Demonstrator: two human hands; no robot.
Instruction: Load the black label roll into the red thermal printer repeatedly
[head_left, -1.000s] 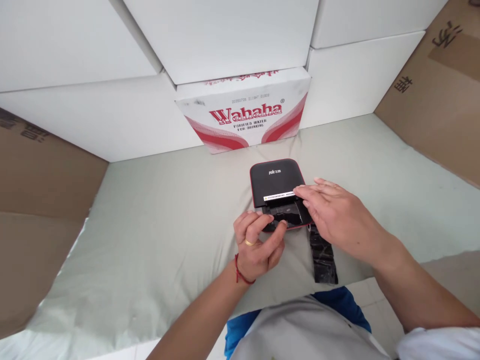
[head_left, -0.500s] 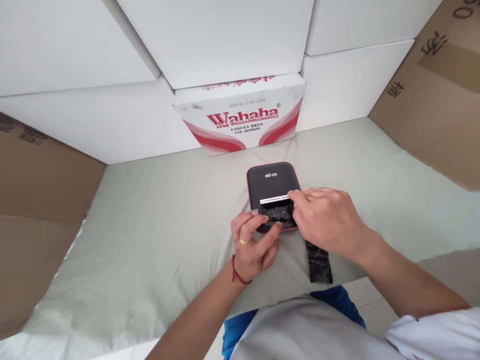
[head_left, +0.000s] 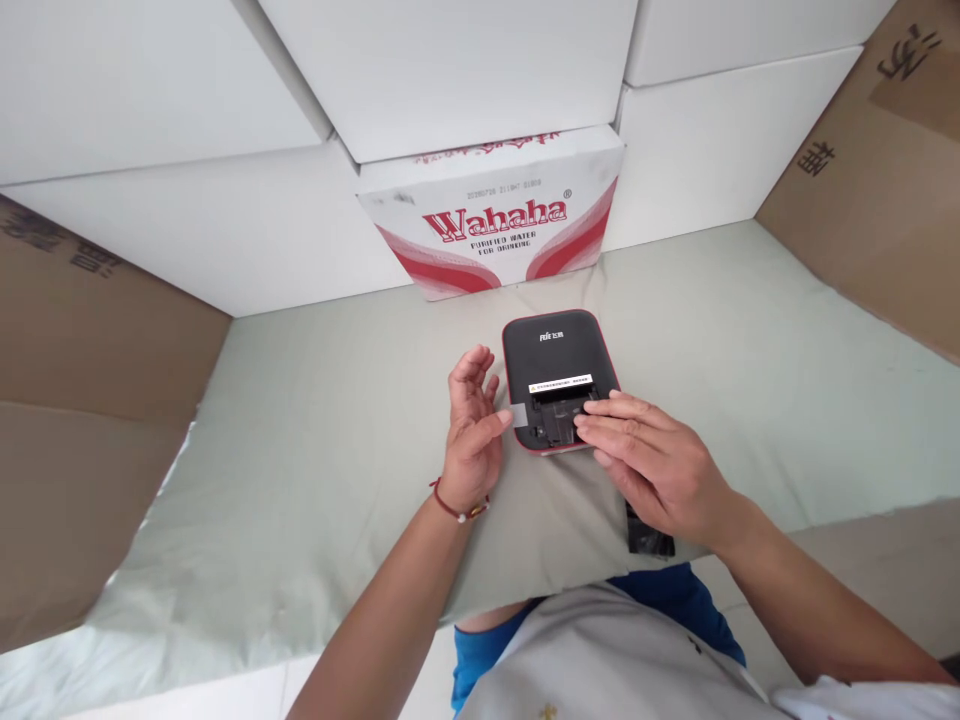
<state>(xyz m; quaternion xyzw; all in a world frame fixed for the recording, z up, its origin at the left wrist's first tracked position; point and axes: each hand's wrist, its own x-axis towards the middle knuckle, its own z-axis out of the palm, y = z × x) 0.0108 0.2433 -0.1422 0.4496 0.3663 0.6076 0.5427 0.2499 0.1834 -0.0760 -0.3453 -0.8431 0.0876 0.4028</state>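
A small black device with a red edge lies flat on the cloth. A white label strip crosses it above an open recess, where dark, shiny parts show. My left hand is open at its left side, fingers raised, the thumb at a small translucent tab that sticks out over the device's edge. My right hand has its fingers stretched out, and their tips rest at the right part of the recess. Partly hidden below that hand lies a crinkled black plastic strip.
A pale green cloth covers the table. Behind the device stands a red-and-white Wahaha carton against stacked white boxes. Brown cardboard boxes flank the table at left and right. The table's front edge is close to my body.
My left hand has left the recess, moved left and opened beside the device. My right hand has shifted from the label's end down to the recess, its fingers straighter. The view has tilted slightly.
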